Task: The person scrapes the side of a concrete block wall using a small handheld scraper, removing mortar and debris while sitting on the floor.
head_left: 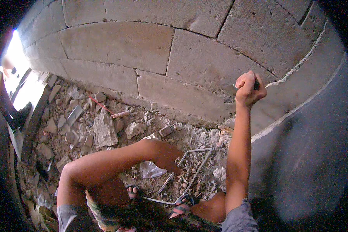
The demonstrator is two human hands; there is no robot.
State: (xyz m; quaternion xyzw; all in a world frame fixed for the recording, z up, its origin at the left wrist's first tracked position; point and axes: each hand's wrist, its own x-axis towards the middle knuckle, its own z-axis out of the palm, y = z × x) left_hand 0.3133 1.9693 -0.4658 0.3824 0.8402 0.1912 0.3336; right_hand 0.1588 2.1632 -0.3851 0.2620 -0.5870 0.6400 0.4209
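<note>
- The right hand [251, 91] is curled up tight in a fist, with a small dark thing [256, 85] tucked inside it, up in front of the block wall [205, 58]. If the fist goes loose, the dark thing could drop into the rubble [143, 118] and be hard to find (I can't tell what it is, as the fingers hide most of it).
- The fist is near the rough seam [286, 79] in the wall. I can't tell if it touches. A slip there could scrape the knuckles, because the blocks look hard and scratchy.
- The left hand [166, 156] hangs low over the ground. It's blurry, so I can't tell if its fingers are spread or bent, and I see nothing in it. If it drops down fast, the thin frame [199, 149] just beside it could poke it.
- Each foot wears a sandal with bare toes out, like the right sandal [181, 205]. A falling bit could hurt those toes.
- The stones look loose and bumpy, so leaning too far toward the wall could make a foot wobble.
</note>
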